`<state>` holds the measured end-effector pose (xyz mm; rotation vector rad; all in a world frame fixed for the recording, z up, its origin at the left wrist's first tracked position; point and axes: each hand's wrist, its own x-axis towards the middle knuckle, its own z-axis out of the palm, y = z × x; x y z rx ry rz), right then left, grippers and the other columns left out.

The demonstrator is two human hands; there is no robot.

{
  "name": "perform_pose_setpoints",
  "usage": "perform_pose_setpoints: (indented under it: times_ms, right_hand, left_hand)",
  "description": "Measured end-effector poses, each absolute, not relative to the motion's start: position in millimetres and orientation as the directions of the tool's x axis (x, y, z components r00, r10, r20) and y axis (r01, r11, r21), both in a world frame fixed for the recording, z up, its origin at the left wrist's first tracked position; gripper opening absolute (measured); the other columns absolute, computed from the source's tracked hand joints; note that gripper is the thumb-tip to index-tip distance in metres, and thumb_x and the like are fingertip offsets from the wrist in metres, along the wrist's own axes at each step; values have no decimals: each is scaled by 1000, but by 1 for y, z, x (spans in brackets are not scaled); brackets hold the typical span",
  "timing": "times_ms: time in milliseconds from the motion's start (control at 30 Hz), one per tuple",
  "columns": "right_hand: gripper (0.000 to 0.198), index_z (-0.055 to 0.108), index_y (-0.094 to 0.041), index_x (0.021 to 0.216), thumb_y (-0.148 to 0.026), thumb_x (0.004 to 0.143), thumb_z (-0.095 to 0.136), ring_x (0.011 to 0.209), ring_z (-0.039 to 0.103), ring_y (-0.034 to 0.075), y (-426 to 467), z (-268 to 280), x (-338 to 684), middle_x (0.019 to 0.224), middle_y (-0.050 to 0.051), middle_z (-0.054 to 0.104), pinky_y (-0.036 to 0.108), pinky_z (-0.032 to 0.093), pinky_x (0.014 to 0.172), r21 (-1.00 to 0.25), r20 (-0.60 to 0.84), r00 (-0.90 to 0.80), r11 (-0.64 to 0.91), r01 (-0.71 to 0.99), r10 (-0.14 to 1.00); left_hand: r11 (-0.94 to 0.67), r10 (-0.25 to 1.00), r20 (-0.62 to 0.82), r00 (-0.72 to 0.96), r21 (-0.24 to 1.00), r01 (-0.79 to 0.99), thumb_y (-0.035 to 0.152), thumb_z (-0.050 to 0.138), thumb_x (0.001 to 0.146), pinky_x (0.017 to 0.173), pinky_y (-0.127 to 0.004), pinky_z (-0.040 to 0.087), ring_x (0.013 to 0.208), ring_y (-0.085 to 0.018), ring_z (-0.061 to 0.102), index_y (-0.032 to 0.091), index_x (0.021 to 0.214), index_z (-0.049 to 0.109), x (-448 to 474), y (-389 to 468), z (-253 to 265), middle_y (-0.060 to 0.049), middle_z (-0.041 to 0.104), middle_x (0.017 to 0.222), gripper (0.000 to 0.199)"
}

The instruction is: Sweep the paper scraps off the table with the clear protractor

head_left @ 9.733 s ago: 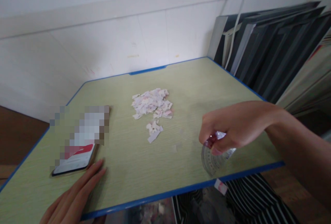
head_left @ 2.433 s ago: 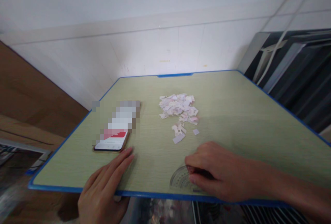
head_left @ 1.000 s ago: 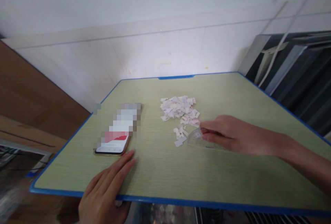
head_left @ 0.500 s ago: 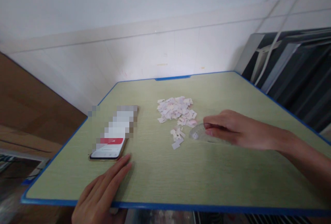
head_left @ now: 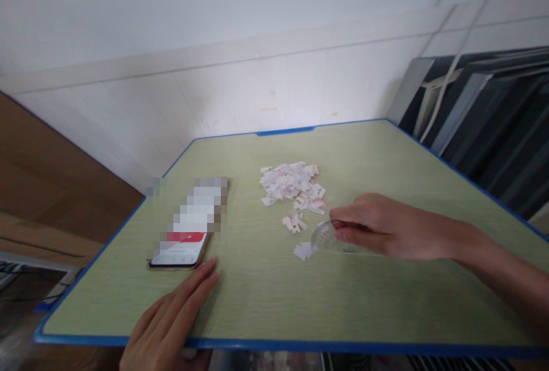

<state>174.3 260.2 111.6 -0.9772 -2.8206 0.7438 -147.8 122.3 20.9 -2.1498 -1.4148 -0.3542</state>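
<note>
My right hand (head_left: 373,228) pinches a clear plastic protractor (head_left: 322,238) between thumb and fingers, its curved edge toward the left. At that edge lie a few white paper scraps (head_left: 303,251), apart from the rest. Just beyond them is a small cluster of scraps (head_left: 294,222). Farther back sits a larger heap of pale paper scraps (head_left: 291,181), some pinkish. My left hand (head_left: 171,319) rests flat over the table's near edge, fingers stretched out and holding nothing. Its fingertips are beside the lower end of a phone (head_left: 175,258).
The green table top (head_left: 257,296) has a blue rim and stands against a white wall (head_left: 240,96). Dark flat panels (head_left: 493,108) lean at the right, with a white cable in front. A brown cardboard box (head_left: 64,171) stands at the left.
My right hand has moved the protractor slightly left and toward me. A few scraps have shifted nearer and right, away from the small cluster. My left hand stays put.
</note>
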Motion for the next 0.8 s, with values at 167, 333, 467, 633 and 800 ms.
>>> perform_pose_setpoints:
  times_ms: [167, 333, 467, 633, 800]
  right_hand:
    - [33, 42, -19, 65, -36, 93, 38, 54, 43, 12, 261, 113, 178, 57, -3, 44, 26, 23, 53, -509, -133, -790, 643, 572, 598]
    - [31, 44, -19, 68, -34, 94, 37, 54, 41, 11, 258, 112, 173, 58, -3, 43, 26, 22, 53, -517, -90, -809, 667, 536, 580]
    - [30, 42, -19, 65, -31, 92, 38, 50, 39, 10, 260, 109, 172, 55, -4, 41, 26, 21, 51, -474, -46, -770, 665, 578, 637]
    - [30, 41, -19, 67, -31, 93, 35, 48, 37, 10, 264, 101, 167, 53, -4, 40, 27, 19, 51, -443, 11, -691, 623, 645, 723]
    - [29, 41, -19, 64, -29, 91, 38, 51, 39, 10, 263, 105, 171, 55, -3, 43, 27, 19, 52, -402, -32, -755, 683, 610, 655]
  left_hand:
    - [-310, 754, 494, 433, -314, 898, 16, 43, 68, 82, -35, 44, 94, -21, 67, 9, 119, 52, -149, 123, 20, -13, 68, 115, 52]
    - [-269, 794, 496, 353, -235, 934, 14, 41, 70, 84, -35, 43, 97, -21, 64, 11, 119, 53, -145, 120, 19, -12, 68, 116, 50]
    - [-280, 790, 501, 353, -217, 935, 14, 41, 70, 83, -36, 42, 101, -23, 60, 11, 119, 53, -144, 119, 19, -13, 66, 118, 51]
    - [-282, 788, 508, 349, -205, 937, 15, 41, 70, 83, -35, 42, 99, -22, 60, 11, 120, 52, -143, 120, 19, -12, 66, 117, 52]
    - [-309, 762, 498, 415, -284, 908, 14, 42, 67, 82, -35, 41, 95, -22, 64, 9, 118, 53, -145, 123, 22, -13, 68, 114, 53]
